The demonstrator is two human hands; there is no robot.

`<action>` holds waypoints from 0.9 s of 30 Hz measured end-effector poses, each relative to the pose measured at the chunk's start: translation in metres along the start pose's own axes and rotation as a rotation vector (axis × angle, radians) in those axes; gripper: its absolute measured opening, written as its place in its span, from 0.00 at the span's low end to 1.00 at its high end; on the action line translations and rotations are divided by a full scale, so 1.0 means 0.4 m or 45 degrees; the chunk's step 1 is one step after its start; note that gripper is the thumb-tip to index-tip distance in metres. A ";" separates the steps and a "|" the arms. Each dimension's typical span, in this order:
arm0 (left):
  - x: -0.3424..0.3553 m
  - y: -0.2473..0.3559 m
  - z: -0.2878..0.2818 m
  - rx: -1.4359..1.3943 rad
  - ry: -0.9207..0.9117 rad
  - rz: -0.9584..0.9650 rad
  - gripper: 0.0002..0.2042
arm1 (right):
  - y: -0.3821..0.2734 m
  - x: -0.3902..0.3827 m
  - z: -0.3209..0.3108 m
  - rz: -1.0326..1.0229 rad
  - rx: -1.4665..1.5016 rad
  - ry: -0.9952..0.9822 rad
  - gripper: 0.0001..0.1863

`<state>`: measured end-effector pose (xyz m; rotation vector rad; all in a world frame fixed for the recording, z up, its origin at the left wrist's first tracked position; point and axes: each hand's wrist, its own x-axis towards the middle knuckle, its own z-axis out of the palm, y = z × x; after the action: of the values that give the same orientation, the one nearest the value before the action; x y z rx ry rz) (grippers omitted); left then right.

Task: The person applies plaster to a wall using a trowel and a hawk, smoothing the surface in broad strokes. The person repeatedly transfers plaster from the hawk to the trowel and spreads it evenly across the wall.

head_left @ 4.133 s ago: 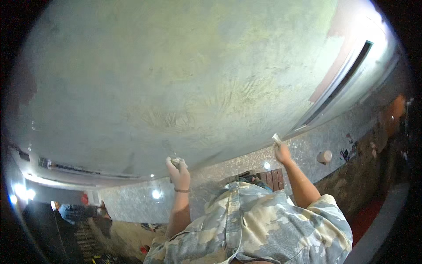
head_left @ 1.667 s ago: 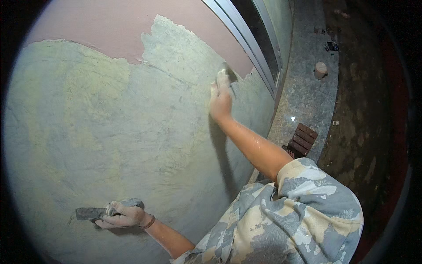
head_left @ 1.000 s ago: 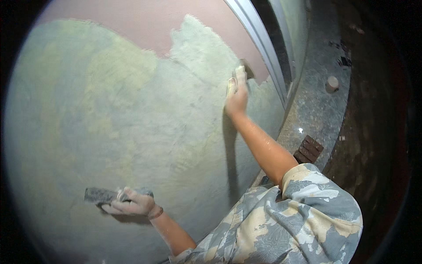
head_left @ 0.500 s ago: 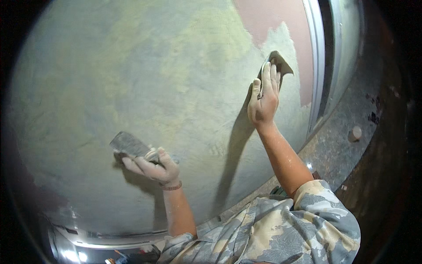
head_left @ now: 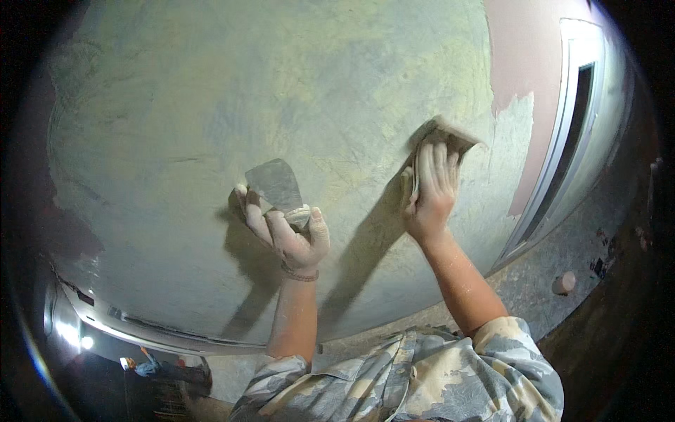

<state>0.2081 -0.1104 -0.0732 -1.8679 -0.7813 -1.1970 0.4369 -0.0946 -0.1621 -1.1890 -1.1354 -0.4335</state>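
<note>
My left hand (head_left: 299, 243), dusted with pale powder, grips the handle of a putty knife (head_left: 276, 184). Its wide grey blade points up and away, in front of the wall. Farther to the right, my right hand (head_left: 434, 193) is closed round a plastering trowel (head_left: 460, 139), whose handle is mostly hidden by my fingers. The trowel blade lies tilted close to the wall; I cannot tell how much of its edge touches. Greenish-grey plaster (head_left: 337, 91) coats most of the wall, with smears and streaks in it.
A pinkish uncoated strip (head_left: 524, 49) borders the plaster at upper right, beside a white frame (head_left: 562, 141) round a dark opening. At lower right, a small pale round object (head_left: 564, 283) rests on a grey surface. Another person (head_left: 148, 367) and bright lights appear at lower left.
My left hand has moved up and right, turning the putty knife's blade more upright. The trowel has come down and slightly right in view, as the view has shifted too.
</note>
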 end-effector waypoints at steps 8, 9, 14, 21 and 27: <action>0.013 0.015 -0.019 -0.142 -0.059 -0.205 0.20 | -0.034 -0.005 -0.028 -0.046 0.118 0.016 0.23; 0.025 0.019 -0.038 -0.221 -0.092 -0.189 0.20 | -0.023 0.002 -0.027 0.016 0.095 0.048 0.22; 0.113 0.102 -0.014 -0.127 -0.484 0.318 0.19 | 0.044 -0.064 -0.002 0.082 -0.044 -0.001 0.21; 0.155 0.262 0.133 -0.111 -0.617 0.536 0.11 | 0.126 -0.105 -0.093 0.503 0.021 0.188 0.24; 0.160 0.289 0.137 -0.048 -0.726 0.538 0.09 | 0.069 -0.053 -0.123 0.525 0.037 0.074 0.28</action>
<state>0.3504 -0.1176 -0.0605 -2.2933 -0.6054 -0.4176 0.4722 -0.1338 -0.1913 -1.3364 -0.8157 -0.1341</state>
